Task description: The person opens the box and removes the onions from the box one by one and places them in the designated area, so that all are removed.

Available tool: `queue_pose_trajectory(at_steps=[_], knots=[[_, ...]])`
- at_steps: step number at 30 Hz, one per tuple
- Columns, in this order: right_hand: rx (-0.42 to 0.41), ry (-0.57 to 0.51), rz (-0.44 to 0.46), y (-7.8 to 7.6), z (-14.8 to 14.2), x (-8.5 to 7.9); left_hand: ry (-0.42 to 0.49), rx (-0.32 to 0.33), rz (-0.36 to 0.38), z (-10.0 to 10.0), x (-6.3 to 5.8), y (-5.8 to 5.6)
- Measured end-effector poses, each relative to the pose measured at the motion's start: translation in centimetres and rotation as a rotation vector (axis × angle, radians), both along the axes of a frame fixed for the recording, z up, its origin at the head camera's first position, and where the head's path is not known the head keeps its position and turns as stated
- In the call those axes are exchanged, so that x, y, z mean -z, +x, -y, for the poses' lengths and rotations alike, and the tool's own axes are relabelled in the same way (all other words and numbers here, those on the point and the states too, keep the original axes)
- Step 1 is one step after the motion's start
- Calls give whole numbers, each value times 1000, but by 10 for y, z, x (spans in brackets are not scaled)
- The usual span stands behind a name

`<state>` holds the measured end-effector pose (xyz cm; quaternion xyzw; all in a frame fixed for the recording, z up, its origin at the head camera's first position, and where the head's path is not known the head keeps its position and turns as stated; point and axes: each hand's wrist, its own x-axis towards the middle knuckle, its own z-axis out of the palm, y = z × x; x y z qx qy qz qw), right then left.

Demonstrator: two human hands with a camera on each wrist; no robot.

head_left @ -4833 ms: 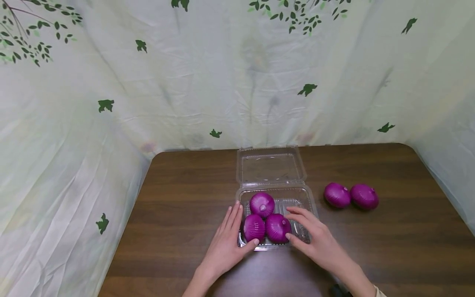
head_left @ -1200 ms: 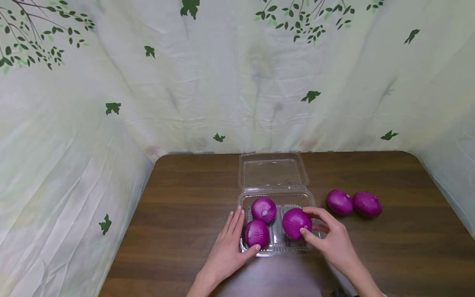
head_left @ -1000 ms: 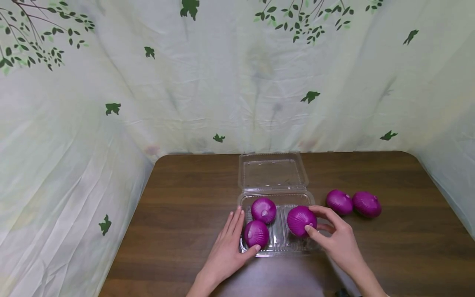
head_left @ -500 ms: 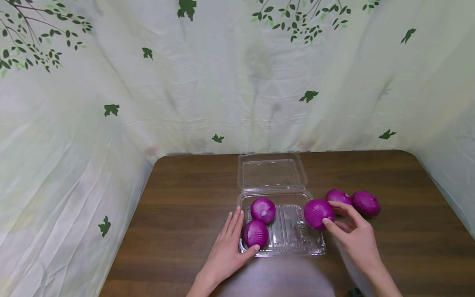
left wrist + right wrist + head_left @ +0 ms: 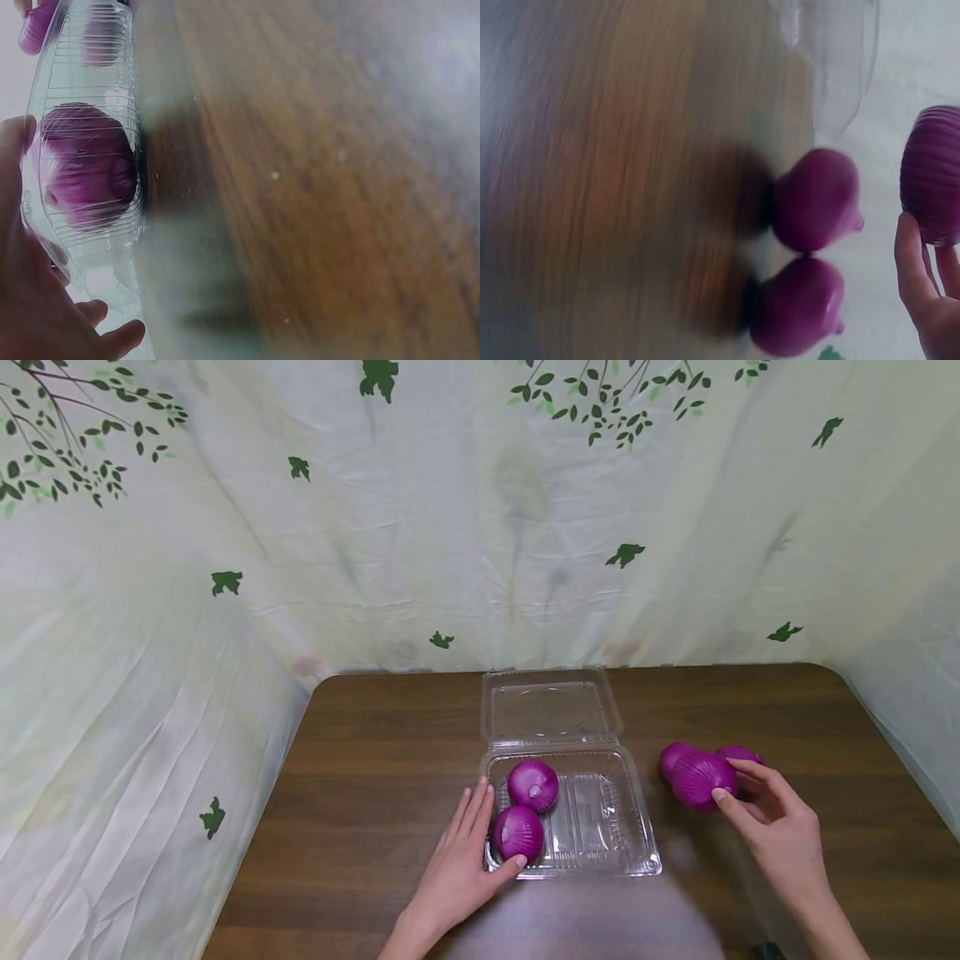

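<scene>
A clear plastic clamshell container (image 5: 643, 810) lies with its lid folded back on the brown table (image 5: 375, 760). Two purple onions, a rear one (image 5: 533, 783) and a front one (image 5: 517, 833), sit at its left side. My left hand (image 5: 453, 868) rests along the left wall with straight fingers, its thumb at the front rim. Right of the container, my right hand (image 5: 783, 827) pinches another onion (image 5: 701, 782) between thumb and fingers. The right wrist view shows this onion (image 5: 934, 176) raised above two onions (image 5: 817, 199) on the table.
The two onions on the table, the left one (image 5: 672, 758) and the right one (image 5: 741, 753), are partly hidden by the held one in the head view. A pale curtain (image 5: 480, 527) with printed leaves hangs around the table's back and sides.
My right hand has taken the front right onion out of the container and carried it right, to the two onions on the table. The left hand has stayed at the container.
</scene>
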<state>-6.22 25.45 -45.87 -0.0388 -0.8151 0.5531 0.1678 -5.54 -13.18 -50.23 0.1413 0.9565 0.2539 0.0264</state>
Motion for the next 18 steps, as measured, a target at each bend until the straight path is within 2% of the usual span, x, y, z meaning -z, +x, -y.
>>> queue_pose_trajectory(at_steps=[6, 10, 14, 17, 18], knots=[[73, 27, 25, -2, -23, -5, -2, -4, 4, 0, -1, 1], [107, 8, 57, -6, -38, -8, -4, -6, 1, 1, -1, 1], [116, -47, 76, -9, -53, -9, -2, -4, 0, 0, -1, 1], [113, -124, 56, -12, -64, -9, -2, -4, 0, 0, -1, 1], [122, -113, 54, -14, -68, -9, -2, -3, -1, 0, -1, 1]])
